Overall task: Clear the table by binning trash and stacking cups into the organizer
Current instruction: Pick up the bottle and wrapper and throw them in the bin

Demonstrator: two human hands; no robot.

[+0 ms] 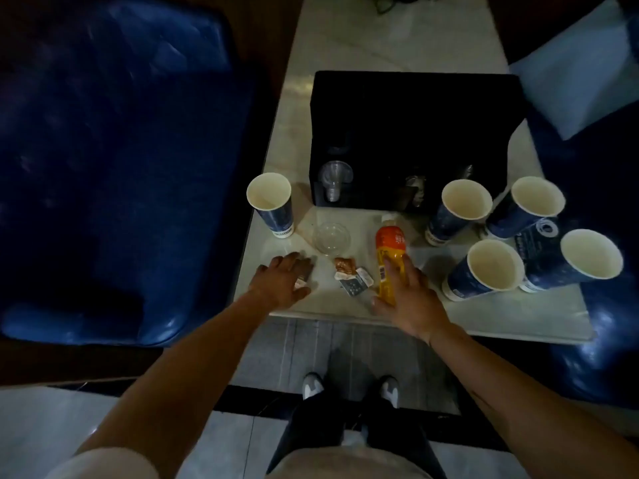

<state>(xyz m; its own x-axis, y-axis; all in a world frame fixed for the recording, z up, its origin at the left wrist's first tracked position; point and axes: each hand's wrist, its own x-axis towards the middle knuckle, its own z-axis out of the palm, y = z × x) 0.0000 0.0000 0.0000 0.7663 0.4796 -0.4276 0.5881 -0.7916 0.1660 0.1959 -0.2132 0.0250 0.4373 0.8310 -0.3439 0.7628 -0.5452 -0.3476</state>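
Observation:
An orange drink bottle (390, 247) lies on the pale table (501, 316); my right hand (409, 300) rests on its near end, fingers wrapping it. My left hand (285, 280) presses down on a small wrapper (301, 281) near the table's front left, fingers spread over it. Between the hands lie a brown wrapper (345, 265) and a white-blue packet (356, 284). A clear plastic cup (332, 237) stands behind them. One blue paper cup (271, 203) stands at the left. Several blue paper cups (491, 267) cluster at the right. A black organizer (415, 133) stands behind, with clear cups (334, 183) in a slot.
Blue seats flank the table on the left (114, 167) and right (594, 357). A pale cushion (581, 67) lies at the upper right. My legs and shoes (313, 385) stand on the tiled floor just before the table's front edge.

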